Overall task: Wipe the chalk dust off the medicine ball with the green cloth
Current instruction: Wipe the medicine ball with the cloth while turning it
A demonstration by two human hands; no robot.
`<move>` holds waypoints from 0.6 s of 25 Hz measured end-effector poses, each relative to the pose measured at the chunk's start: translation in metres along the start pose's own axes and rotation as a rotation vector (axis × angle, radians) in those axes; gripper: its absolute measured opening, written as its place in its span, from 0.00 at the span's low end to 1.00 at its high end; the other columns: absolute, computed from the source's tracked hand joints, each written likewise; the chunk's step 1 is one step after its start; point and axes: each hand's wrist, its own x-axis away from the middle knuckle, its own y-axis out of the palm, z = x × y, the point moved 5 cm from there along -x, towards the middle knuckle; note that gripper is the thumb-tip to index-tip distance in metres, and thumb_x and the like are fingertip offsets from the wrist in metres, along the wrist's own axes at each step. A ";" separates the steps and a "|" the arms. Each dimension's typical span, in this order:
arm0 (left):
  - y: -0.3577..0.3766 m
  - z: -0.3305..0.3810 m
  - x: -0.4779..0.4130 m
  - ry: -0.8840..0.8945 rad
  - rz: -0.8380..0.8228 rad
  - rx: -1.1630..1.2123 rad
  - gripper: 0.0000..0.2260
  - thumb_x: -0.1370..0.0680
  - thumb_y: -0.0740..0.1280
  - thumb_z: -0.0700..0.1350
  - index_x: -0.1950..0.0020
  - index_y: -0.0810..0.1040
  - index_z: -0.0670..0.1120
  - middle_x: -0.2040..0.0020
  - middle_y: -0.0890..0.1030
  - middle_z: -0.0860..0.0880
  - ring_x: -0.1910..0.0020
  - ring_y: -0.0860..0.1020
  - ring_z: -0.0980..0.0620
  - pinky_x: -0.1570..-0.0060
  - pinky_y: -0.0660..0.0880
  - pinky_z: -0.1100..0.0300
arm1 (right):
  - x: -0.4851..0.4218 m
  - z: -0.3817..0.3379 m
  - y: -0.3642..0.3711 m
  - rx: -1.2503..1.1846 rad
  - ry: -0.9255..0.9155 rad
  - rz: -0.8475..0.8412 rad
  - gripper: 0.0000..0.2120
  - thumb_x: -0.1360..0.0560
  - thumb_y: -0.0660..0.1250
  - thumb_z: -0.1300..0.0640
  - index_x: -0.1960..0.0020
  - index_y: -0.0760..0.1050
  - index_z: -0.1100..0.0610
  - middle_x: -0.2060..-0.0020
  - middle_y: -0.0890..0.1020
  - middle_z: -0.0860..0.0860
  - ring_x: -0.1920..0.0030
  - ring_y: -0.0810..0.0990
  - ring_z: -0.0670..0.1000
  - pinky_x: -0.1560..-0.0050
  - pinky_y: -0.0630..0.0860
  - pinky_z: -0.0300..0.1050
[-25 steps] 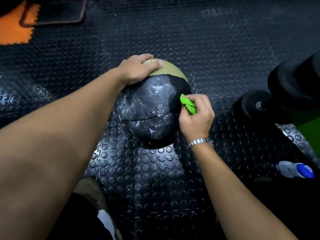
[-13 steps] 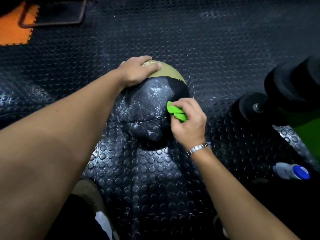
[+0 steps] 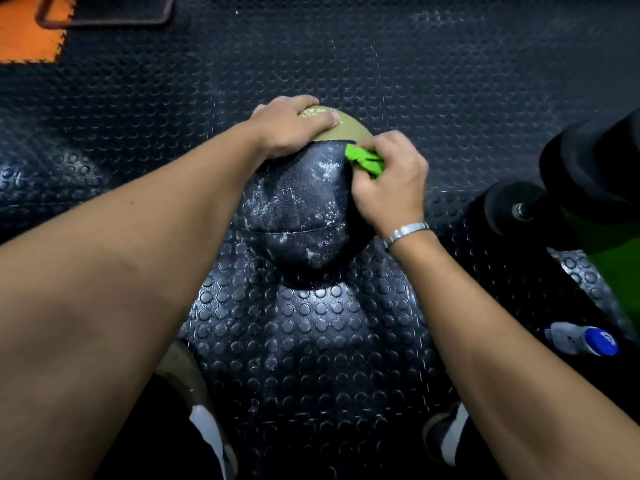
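Flooring (image 3: 346, 327) of studded rubber; left grip (image 3: 291, 128) flat on medicine ball (image 3: 298, 206), right grip (image 3: 391, 183) clutching green cloth (image 3: 365, 161)

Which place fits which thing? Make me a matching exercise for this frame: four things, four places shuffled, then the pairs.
1 green cloth
2 left hand
3 bottle
4 orange tile

A lying on the floor, far right
B top left corner
C on top of the medicine ball
D bunched in the right hand, against the ball

Pairs: 1-D, 2-C, 3-A, 4-B
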 end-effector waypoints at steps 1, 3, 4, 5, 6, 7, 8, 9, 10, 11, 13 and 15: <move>0.000 0.001 0.001 -0.005 0.004 -0.005 0.38 0.27 0.61 0.76 0.20 0.68 0.62 0.18 0.67 0.48 0.19 0.63 0.40 0.20 0.61 0.43 | 0.004 -0.008 0.004 0.002 -0.062 -0.043 0.09 0.36 0.67 0.66 0.57 0.82 0.60 0.59 0.82 0.55 0.59 0.80 0.55 0.56 0.77 0.46; -0.001 0.000 0.004 -0.006 0.002 -0.015 0.36 0.25 0.62 0.75 0.20 0.68 0.62 0.18 0.67 0.47 0.19 0.63 0.39 0.20 0.60 0.45 | 0.023 -0.010 -0.002 0.009 -0.197 -0.131 0.11 0.36 0.65 0.65 0.56 0.82 0.61 0.59 0.82 0.54 0.58 0.80 0.55 0.56 0.77 0.45; -0.001 0.000 0.005 0.000 -0.001 -0.026 0.35 0.24 0.62 0.74 0.19 0.68 0.62 0.18 0.67 0.47 0.19 0.63 0.39 0.20 0.60 0.46 | 0.023 -0.004 -0.007 0.023 -0.195 -0.134 0.11 0.36 0.65 0.65 0.57 0.82 0.61 0.59 0.82 0.54 0.59 0.80 0.55 0.57 0.77 0.46; -0.001 0.002 0.006 0.008 -0.004 -0.026 0.35 0.24 0.62 0.74 0.19 0.67 0.62 0.18 0.67 0.47 0.19 0.63 0.39 0.20 0.59 0.47 | 0.013 0.002 -0.008 0.043 -0.140 -0.109 0.10 0.36 0.65 0.64 0.57 0.82 0.60 0.60 0.82 0.54 0.60 0.80 0.56 0.58 0.77 0.48; 0.000 0.003 0.005 0.010 -0.004 -0.022 0.35 0.24 0.62 0.74 0.19 0.67 0.62 0.18 0.67 0.47 0.19 0.63 0.39 0.20 0.60 0.46 | -0.001 0.007 -0.005 0.061 -0.051 -0.083 0.09 0.35 0.65 0.63 0.58 0.82 0.60 0.61 0.81 0.54 0.61 0.79 0.57 0.60 0.76 0.49; 0.001 0.006 0.005 0.011 0.000 -0.032 0.36 0.25 0.62 0.74 0.19 0.67 0.61 0.18 0.67 0.47 0.19 0.63 0.38 0.20 0.60 0.46 | -0.012 0.002 0.001 0.072 0.001 -0.078 0.08 0.35 0.66 0.63 0.59 0.82 0.59 0.61 0.81 0.54 0.61 0.79 0.57 0.60 0.76 0.50; 0.001 0.007 0.004 0.009 0.005 -0.047 0.37 0.26 0.61 0.75 0.19 0.67 0.61 0.18 0.67 0.47 0.20 0.64 0.38 0.20 0.60 0.46 | -0.015 -0.006 0.007 0.070 -0.006 -0.100 0.08 0.36 0.65 0.63 0.59 0.82 0.58 0.61 0.81 0.54 0.61 0.79 0.57 0.60 0.76 0.49; 0.001 0.008 0.005 0.004 0.007 -0.060 0.38 0.27 0.60 0.75 0.19 0.67 0.61 0.18 0.68 0.48 0.20 0.64 0.39 0.20 0.61 0.46 | -0.011 -0.015 0.013 0.063 -0.064 -0.139 0.09 0.36 0.65 0.63 0.58 0.82 0.58 0.61 0.81 0.54 0.60 0.79 0.57 0.60 0.76 0.49; 0.001 0.006 0.006 -0.003 0.003 -0.066 0.38 0.27 0.60 0.76 0.19 0.67 0.61 0.18 0.68 0.48 0.20 0.64 0.39 0.21 0.61 0.46 | -0.003 -0.022 0.013 0.047 -0.138 -0.186 0.11 0.37 0.65 0.63 0.58 0.83 0.58 0.60 0.81 0.53 0.60 0.80 0.58 0.59 0.77 0.49; 0.001 0.005 0.007 -0.008 -0.002 -0.075 0.38 0.27 0.60 0.76 0.19 0.67 0.62 0.18 0.67 0.49 0.19 0.63 0.39 0.21 0.60 0.46 | 0.007 -0.021 0.006 0.040 -0.192 -0.211 0.11 0.37 0.65 0.63 0.57 0.83 0.58 0.60 0.81 0.53 0.60 0.80 0.58 0.59 0.78 0.49; 0.002 0.007 0.010 -0.005 -0.002 -0.083 0.38 0.27 0.60 0.76 0.19 0.66 0.62 0.17 0.66 0.49 0.19 0.63 0.39 0.20 0.60 0.44 | 0.002 -0.012 -0.003 0.071 -0.163 -0.192 0.10 0.37 0.65 0.63 0.58 0.82 0.58 0.61 0.81 0.53 0.61 0.79 0.58 0.60 0.78 0.52; 0.001 0.013 0.006 0.002 -0.004 -0.095 0.39 0.26 0.59 0.75 0.18 0.66 0.60 0.17 0.66 0.48 0.19 0.63 0.38 0.20 0.60 0.45 | -0.019 -0.015 0.005 0.136 -0.035 -0.170 0.11 0.36 0.64 0.62 0.58 0.82 0.57 0.61 0.80 0.54 0.60 0.79 0.59 0.60 0.78 0.54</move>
